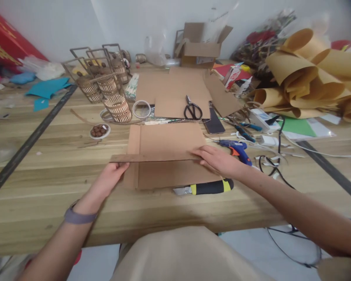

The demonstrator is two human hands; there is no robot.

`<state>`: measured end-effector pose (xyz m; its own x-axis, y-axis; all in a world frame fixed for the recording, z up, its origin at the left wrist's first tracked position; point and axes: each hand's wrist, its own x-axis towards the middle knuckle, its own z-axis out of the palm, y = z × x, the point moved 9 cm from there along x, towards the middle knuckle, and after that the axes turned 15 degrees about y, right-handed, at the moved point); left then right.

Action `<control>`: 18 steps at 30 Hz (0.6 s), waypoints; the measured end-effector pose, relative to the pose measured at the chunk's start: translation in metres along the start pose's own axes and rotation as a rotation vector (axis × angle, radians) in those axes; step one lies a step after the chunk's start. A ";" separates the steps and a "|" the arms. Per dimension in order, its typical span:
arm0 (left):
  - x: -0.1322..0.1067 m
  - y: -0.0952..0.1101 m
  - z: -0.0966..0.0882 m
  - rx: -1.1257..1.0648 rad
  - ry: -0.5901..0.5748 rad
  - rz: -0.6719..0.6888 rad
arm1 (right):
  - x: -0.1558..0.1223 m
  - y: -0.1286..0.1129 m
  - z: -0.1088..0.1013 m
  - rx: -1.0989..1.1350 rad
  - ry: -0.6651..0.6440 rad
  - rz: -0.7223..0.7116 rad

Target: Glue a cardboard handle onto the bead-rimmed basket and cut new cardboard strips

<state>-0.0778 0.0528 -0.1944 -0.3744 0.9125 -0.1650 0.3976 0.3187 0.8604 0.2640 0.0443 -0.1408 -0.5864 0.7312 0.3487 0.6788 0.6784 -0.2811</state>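
Note:
A long narrow brown strip [158,158] lies crosswise over a creased piece of cardboard [169,138]. Its left end is pinched between the thumb and fingers of my left hand [112,177], which wears a purple-grey wristband. My right hand [218,160] grips the strip's other end, fingertips on top, with its palm low over the cardboard. Just below the cardboard's near edge is a black and yellow utility knife [212,187], its blade pointing left. A blue hot glue gun [236,148] rests to the right of my right hand.
Behind the cardboard lie black scissors [193,109] on more cardboard sheets [175,86], and a phone [214,121]. Woven lantern-like baskets [118,107], a bowl of brown balls [100,130] and tape rolls [142,109] stand left. Brown paper rolls [301,78] and cables [276,162] crowd the right.

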 end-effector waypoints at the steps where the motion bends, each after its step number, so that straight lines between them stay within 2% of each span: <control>1: 0.000 0.000 -0.004 0.012 0.000 0.041 | -0.009 0.003 0.005 -0.001 -0.011 0.002; 3: 0.000 0.009 -0.020 0.084 0.080 0.200 | -0.024 0.008 0.008 -0.019 -0.006 0.001; 5: -0.009 0.029 -0.040 0.230 0.255 0.450 | -0.035 0.013 0.008 -0.044 0.013 0.006; 7: -0.029 0.056 -0.043 0.388 0.369 0.737 | -0.041 0.016 0.008 -0.064 0.020 0.021; 9: -0.057 0.076 -0.017 0.490 0.258 1.039 | -0.043 0.016 0.009 -0.072 0.006 0.036; 11: -0.084 0.077 0.021 0.568 -0.005 1.285 | -0.043 0.013 0.011 -0.075 -0.014 0.036; 12: -0.093 0.073 0.036 0.620 -0.086 1.361 | -0.043 0.012 0.010 -0.086 -0.013 0.040; 15: -0.090 0.050 0.062 0.789 -0.165 1.384 | -0.049 0.013 -0.004 -0.174 0.043 0.134; 18: -0.078 0.031 0.069 0.830 -0.186 1.330 | -0.073 0.014 -0.023 -0.264 0.131 0.319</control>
<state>0.0210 0.0094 -0.1882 0.6811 0.6405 0.3547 0.6980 -0.7144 -0.0503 0.3263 -0.0009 -0.1497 -0.2793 0.8746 0.3964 0.9166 0.3658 -0.1612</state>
